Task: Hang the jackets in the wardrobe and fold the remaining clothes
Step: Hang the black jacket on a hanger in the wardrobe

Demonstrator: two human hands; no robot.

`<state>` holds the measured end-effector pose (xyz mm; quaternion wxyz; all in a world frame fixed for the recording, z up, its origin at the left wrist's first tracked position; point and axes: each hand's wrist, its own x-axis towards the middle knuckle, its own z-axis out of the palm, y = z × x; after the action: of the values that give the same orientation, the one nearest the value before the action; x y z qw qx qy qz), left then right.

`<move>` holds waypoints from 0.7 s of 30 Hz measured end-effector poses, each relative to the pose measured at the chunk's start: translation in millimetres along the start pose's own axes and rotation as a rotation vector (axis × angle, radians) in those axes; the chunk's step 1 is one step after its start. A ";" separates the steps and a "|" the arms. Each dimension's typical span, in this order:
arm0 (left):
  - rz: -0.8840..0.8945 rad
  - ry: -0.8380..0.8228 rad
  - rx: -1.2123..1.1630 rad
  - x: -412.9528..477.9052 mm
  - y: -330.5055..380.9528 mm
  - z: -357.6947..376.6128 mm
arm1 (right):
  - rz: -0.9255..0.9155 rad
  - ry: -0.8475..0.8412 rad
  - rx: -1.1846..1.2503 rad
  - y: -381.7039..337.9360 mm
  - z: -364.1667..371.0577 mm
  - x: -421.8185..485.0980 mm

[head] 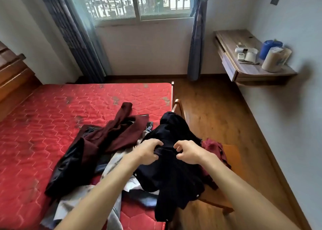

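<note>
**Hands on navy jacket (174, 174) at corner of bed (43, 118)**

The navy jacket lies bunched over the near right corner of the bed. Its upper part reaches toward a wooden chair (232, 153) beside the bed, and its lower part hangs past the mattress edge. Small pale snaps show along its hem.

The left hand (148, 152) grips a fold near the middle of the jacket, with the fingers curled over the cloth and the thumb underneath. The right hand (189, 152) is just beside it, also on the jacket, with the fingers bent and the thumb turned in. Whether it pinches any cloth cannot be told. Both forearms reach in bare from the bottom of the view.

A maroon jacket (120, 132) sprawls on the bed to the left of the navy one, with one sleeve stretched up toward the window (139, 3). A shiny black piece (69, 161) lies along its left side; it may be this jacket's lining or another garment. Grey clothes (111, 161) lie heaped under the left forearm, and some blue fabric is mixed in below them. A dark red garment (213, 148) sits on the chair seat, touching the navy jacket's right side.

The bed has a red quilted mattress and a brown headboard (14, 73) at far left. Blue curtains (78, 38) flank the window. A wall-mounted worktop (247, 73) on the right wall carries a blue jar (266, 48), a wrapped roll (273, 60) and some small white boxes (245, 53). The floor (217, 107) is wood.
</note>
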<state>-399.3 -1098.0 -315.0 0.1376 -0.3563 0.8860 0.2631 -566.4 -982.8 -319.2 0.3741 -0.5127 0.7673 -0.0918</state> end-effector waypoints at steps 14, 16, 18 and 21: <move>0.041 -0.005 0.174 28.4 -34.3 31.7 | -0.075 -0.194 -0.023 7.3 19.0 64.3; 0.107 0.070 0.178 23.1 -34.3 11.8 | -0.089 -0.228 -0.028 0.8 9.9 68.0; 0.150 0.159 0.154 14.8 -37.8 -20.1 | -0.108 -0.189 0.014 -9.0 2.0 71.8; 0.211 0.335 0.030 -5.3 -55.3 -77.9 | -0.126 0.006 0.231 -26.9 -5.9 84.7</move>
<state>-361.1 -1172.6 -268.9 -0.0350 -0.2984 0.9326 0.2000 -567.6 -1068.9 -341.6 0.4220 -0.5131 0.7189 -0.2045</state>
